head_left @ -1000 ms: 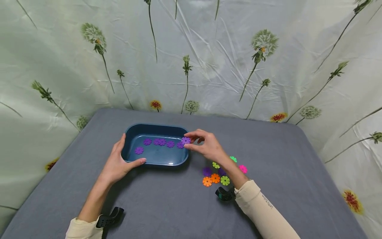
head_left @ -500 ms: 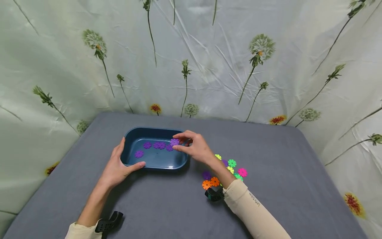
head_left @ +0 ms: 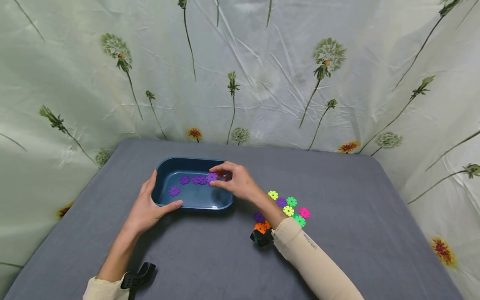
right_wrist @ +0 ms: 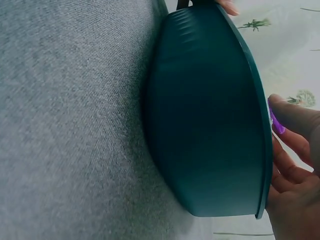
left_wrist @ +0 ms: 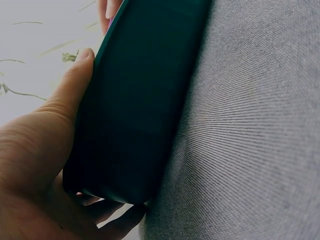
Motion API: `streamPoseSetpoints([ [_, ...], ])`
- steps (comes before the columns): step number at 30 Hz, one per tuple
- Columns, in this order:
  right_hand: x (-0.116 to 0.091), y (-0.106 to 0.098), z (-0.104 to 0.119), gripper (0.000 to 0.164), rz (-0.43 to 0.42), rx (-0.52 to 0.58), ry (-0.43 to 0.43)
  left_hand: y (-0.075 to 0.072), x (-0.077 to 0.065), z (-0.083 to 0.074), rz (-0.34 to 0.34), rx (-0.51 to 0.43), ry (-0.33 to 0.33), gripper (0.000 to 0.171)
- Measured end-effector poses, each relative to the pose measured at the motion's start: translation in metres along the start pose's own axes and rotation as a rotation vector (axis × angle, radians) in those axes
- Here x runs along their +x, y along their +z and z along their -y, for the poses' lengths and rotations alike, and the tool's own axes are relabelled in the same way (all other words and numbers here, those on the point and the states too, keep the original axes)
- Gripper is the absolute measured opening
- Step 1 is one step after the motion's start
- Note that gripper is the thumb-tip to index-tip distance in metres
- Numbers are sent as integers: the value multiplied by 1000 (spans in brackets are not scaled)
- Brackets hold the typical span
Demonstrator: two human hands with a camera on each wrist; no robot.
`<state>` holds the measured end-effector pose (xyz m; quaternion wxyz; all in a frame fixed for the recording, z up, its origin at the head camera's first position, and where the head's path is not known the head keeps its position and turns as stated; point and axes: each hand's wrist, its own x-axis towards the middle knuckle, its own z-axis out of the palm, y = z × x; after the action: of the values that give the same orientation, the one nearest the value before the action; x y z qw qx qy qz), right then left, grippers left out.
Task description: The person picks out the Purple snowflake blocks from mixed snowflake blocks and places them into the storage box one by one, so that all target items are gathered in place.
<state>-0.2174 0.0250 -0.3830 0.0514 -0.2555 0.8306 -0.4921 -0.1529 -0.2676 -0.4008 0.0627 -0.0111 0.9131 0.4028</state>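
A dark blue oblong plastic basin (head_left: 195,201) rests on the grey cloth. My left hand (head_left: 144,210) grips its left end, thumb over the near rim and fingers along the outer side and under the end, as the left wrist view shows. Inside lie several purple flower-shaped discs (head_left: 174,191), mostly in a row. My right hand (head_left: 240,182) reaches over the basin's right end and pinches one purple flower-shaped disc (head_left: 211,177) between thumb and fingers, held up on edge. In the right wrist view a sliver of that purple disc (right_wrist: 276,122) shows past the rim.
Right of the basin lies a loose group of flower-shaped discs: yellow (head_left: 273,195), green (head_left: 291,201), pink (head_left: 304,213), orange (head_left: 260,227) and purple. My right forearm covers part of it. A flower-print curtain (head_left: 240,83) hangs behind the grey-covered table (head_left: 210,258).
My right hand has moved left over the basin, carrying the purple disc. More of the discs right of the forearm now show. My left hand stays on the basin.
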Motion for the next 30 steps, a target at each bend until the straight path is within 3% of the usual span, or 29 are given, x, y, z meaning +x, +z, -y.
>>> streamPoseSetpoints([
  [14,18,11,2,37,22,-54,14,1,0,-1,3,13,-2,133],
  [30,36,23,9,38,125,-168,45,1,0,-1,-6,4,-8,133],
])
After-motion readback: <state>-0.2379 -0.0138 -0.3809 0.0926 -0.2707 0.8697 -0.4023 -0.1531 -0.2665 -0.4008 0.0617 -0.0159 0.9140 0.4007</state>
